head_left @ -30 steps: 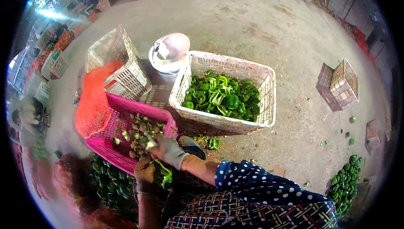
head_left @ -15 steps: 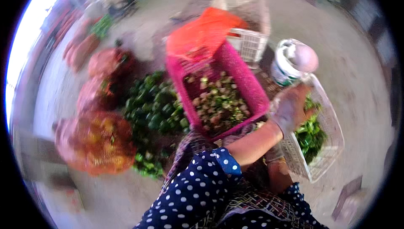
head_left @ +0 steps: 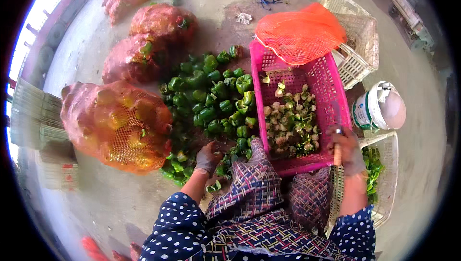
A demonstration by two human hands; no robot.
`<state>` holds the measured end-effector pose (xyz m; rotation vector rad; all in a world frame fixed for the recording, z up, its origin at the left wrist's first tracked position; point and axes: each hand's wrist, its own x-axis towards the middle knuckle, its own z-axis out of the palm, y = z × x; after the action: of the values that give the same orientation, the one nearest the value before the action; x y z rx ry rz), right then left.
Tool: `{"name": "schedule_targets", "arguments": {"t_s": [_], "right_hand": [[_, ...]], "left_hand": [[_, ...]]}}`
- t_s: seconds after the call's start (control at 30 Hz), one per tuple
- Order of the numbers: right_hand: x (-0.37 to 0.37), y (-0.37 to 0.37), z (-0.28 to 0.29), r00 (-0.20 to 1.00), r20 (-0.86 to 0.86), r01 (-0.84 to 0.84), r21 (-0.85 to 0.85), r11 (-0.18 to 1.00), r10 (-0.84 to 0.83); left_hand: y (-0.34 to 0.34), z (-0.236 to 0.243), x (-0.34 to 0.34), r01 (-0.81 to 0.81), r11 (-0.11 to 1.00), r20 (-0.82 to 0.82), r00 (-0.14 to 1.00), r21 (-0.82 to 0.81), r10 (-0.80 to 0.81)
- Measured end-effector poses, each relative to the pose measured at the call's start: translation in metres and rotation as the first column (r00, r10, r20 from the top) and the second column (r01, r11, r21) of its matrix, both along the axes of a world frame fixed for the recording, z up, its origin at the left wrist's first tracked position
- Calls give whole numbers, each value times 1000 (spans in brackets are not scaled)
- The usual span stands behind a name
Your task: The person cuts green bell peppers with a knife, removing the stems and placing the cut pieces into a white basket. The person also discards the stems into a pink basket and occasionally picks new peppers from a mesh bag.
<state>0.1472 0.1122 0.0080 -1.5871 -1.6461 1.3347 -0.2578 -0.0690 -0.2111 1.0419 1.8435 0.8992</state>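
My left hand point(head_left: 208, 158), in a greyish glove, reaches into the near edge of a pile of green bell peppers point(head_left: 207, 113) on the floor. Its fingers are stretched out and partly apart, with nothing visible in them. My right hand point(head_left: 353, 153), also gloved, grips a knife by its wooden handle point(head_left: 337, 155), blade pointing away from me. It is beside the near right corner of a pink plastic crate point(head_left: 301, 167). Pale cut pepper cores point(head_left: 290, 119) lie inside the crate.
Red mesh sacks point(head_left: 117, 125) of peppers line the left. An orange mesh bag point(head_left: 302, 33) drapes over the pink crate's far end, near a white crate point(head_left: 367, 45). At right are a white bucket point(head_left: 370, 112) and another white crate point(head_left: 391, 169) holding green pieces point(head_left: 372, 167).
My left hand has moved from the right-hand white crate, across my body, to the pepper pile on the left. My right hand has come into clear sight with the knife. The view has shifted left.
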Motion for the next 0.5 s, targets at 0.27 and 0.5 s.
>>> {"name": "schedule_targets", "arguments": {"t_s": [0.27,0.5], "right_hand": [[58,-13,-76,931,318,-190,1,982,180],[2,-12,-33,956,119,290,-284,914,-267]], "left_hand": [[117,-40,18,89,996,-618,781,-27,-87],[197,-74,14,-82,833,-475,850,-546,-227]]}}
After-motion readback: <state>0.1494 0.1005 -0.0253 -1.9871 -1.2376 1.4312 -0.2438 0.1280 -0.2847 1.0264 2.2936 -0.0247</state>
